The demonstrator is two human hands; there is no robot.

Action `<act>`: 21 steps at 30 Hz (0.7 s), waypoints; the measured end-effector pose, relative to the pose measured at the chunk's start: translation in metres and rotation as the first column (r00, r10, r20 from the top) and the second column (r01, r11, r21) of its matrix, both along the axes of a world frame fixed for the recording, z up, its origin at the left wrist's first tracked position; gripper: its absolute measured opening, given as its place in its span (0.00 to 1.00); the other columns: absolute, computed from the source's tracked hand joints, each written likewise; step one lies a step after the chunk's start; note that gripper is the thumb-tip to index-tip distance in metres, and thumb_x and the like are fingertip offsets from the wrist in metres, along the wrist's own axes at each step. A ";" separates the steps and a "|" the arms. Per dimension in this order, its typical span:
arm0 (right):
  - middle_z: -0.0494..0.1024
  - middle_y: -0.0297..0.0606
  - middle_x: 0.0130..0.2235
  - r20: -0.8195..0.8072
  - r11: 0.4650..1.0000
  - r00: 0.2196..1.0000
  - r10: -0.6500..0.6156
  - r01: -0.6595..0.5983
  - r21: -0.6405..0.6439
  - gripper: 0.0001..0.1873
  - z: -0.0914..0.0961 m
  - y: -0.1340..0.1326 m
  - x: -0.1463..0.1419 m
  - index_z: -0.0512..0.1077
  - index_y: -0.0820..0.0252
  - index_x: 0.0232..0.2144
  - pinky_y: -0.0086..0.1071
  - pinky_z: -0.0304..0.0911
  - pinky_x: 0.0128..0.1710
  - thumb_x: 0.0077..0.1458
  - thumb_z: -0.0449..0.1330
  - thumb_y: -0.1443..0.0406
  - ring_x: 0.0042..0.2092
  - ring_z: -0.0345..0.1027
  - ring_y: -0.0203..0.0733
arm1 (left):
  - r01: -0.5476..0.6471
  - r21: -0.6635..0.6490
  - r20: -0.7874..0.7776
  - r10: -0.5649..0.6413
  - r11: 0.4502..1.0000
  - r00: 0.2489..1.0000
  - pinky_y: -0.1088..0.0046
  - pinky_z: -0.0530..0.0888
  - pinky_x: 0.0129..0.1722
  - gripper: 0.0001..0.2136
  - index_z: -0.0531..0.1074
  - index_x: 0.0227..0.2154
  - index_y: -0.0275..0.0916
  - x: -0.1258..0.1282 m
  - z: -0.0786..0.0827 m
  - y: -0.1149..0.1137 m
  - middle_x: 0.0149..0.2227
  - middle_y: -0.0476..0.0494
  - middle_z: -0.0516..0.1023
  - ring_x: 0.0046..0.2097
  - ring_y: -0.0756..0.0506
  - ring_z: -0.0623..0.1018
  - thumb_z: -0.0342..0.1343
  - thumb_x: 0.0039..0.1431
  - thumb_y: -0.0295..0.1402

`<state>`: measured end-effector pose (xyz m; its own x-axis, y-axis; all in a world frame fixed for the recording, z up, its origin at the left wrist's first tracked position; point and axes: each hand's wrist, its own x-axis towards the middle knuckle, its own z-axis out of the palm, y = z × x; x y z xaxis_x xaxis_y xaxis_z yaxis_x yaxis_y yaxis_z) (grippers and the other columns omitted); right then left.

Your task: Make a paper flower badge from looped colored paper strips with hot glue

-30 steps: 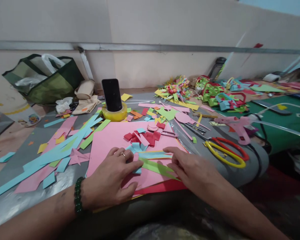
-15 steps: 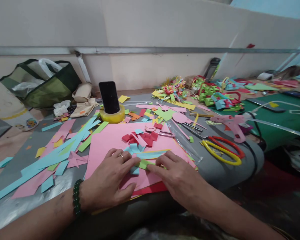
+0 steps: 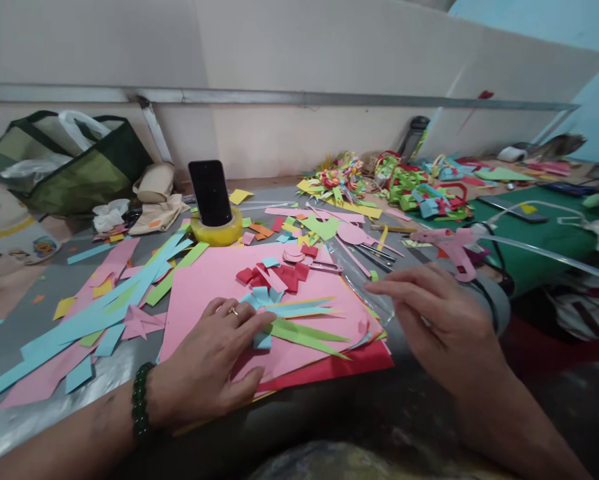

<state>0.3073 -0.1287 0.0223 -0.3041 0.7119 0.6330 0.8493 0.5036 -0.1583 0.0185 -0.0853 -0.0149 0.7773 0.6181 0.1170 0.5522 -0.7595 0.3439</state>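
My left hand (image 3: 206, 370) lies with its fingers stretched out over a stack of paper topped by a pink sheet (image 3: 194, 287). Its fingertips rest on one end of a green paper strip (image 3: 306, 335), whose far end splits into two pointed tails. Just behind is a light blue strip (image 3: 299, 309) with similarly pointed ends. Off the stack's right side, my right hand (image 3: 439, 320) is raised with fingers extended and nothing visible in it. It covers the spot where the scissors' handles lay. Folded red paper pieces (image 3: 294, 275) sit on the pink sheet.
A phone (image 3: 210, 193) stands in a yellow tape roll (image 3: 224, 230). A pink glue gun (image 3: 454, 247) lies to the right, its cable trailing. Long paper strips (image 3: 94, 313) spread at left. Paper decorations (image 3: 339, 177) are heaped at the back; a green bag (image 3: 79, 167) stands back left.
My right hand has let go of the green strip and moved right, over the scissors. The green strip's tails now show spread apart. My left hand stays on the strip's other end.
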 end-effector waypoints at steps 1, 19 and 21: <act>0.74 0.41 0.37 -0.002 1.000 1.000 0.007 -0.007 -0.005 0.17 0.001 -0.002 0.001 0.74 0.53 0.41 0.38 0.61 0.37 0.59 0.49 0.75 0.39 0.65 0.43 | 0.004 -0.002 0.003 -0.004 1.000 1.000 0.55 0.60 0.50 0.21 0.62 0.52 0.41 0.000 0.000 0.000 0.43 0.42 0.68 0.44 0.40 0.66 0.53 0.55 0.33; 0.70 0.41 0.37 0.317 0.896 0.901 0.298 -0.149 -0.418 0.18 -0.035 0.017 -0.057 0.73 0.57 0.46 0.35 0.56 0.37 0.57 0.53 0.76 0.39 0.57 0.43 | 0.008 0.011 -0.016 -0.007 1.000 1.000 0.56 0.60 0.50 0.15 0.67 0.45 0.41 0.001 0.004 0.000 0.40 0.44 0.68 0.42 0.41 0.66 0.53 0.53 0.32; 0.70 0.42 0.36 0.337 0.897 0.890 0.306 -0.152 -0.415 0.17 -0.034 0.020 -0.060 0.73 0.58 0.46 0.36 0.56 0.37 0.58 0.53 0.75 0.39 0.56 0.43 | 0.006 0.010 -0.028 -0.006 1.000 1.000 0.56 0.61 0.49 0.12 0.69 0.41 0.41 0.001 0.005 0.000 0.38 0.45 0.68 0.41 0.42 0.66 0.53 0.53 0.32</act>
